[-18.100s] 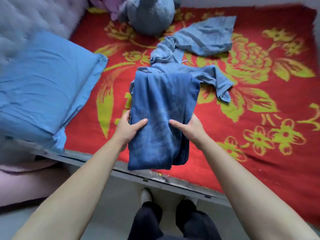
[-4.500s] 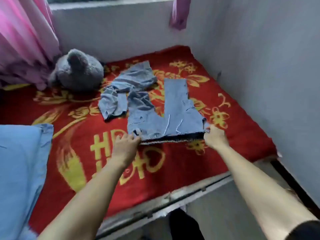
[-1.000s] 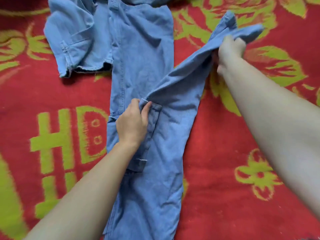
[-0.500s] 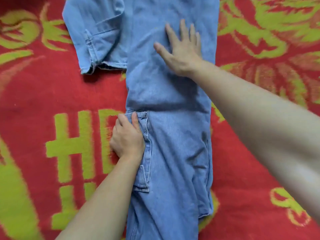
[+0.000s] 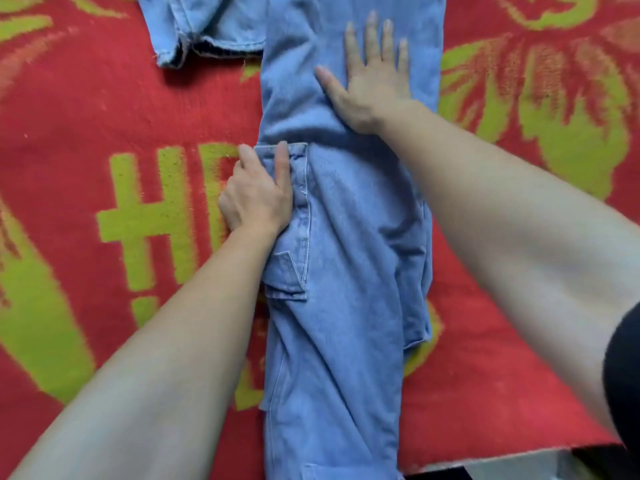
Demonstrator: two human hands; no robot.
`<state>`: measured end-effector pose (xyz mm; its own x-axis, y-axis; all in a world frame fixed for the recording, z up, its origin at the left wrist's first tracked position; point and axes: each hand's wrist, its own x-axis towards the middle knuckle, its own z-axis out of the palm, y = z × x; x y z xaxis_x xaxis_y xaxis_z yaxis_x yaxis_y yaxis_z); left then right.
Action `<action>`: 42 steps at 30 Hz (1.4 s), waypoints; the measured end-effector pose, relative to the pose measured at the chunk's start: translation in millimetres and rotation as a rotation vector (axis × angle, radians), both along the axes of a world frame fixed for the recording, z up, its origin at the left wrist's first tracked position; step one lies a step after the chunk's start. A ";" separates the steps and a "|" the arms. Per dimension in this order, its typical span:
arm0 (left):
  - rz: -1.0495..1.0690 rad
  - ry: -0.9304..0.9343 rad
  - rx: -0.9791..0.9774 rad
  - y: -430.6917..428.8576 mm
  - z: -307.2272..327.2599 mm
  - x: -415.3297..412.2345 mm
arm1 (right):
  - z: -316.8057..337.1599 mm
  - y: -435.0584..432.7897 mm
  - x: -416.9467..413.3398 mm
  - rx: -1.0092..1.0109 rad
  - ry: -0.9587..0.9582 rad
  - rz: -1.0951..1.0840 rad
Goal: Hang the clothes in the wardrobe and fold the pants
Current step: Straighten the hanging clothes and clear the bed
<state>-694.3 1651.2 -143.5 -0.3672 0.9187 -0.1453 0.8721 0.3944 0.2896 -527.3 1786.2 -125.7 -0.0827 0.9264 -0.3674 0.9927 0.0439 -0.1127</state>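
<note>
1. Denim jeans (image 5: 339, 271), light blue, lie lengthwise on the red blanket (image 5: 86, 109) under both hands, folded in layers.
2. The right hand (image 5: 374, 81) is flat with spread fingers and presses the cloth. The left hand (image 5: 256, 195), nearer the person, pinches the waistband corner, thumb on top.
3. I judge the step is smoothing the lengthwise fold.
4. The next move probably calls for bringing the end beyond the right hand toward the left hand, with the edges aligned.
5. Both ends of the jeans are cut off. Another denim garment (image 5: 207, 26) beyond the left hand shows only partly, and no wardrobe is visible.
</note>
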 end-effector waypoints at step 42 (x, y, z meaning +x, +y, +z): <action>0.656 -1.069 -0.773 -618.8 179.2 72.7 | 172.8 -753.1 149.0 -0.809 0.949 -1.162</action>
<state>-621.6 1032.4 35.8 -0.0825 0.2036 -0.9756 -0.0081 0.9787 0.2050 -378.4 1033.0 47.1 0.0010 0.2678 -0.9635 0.0343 -0.9629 -0.2676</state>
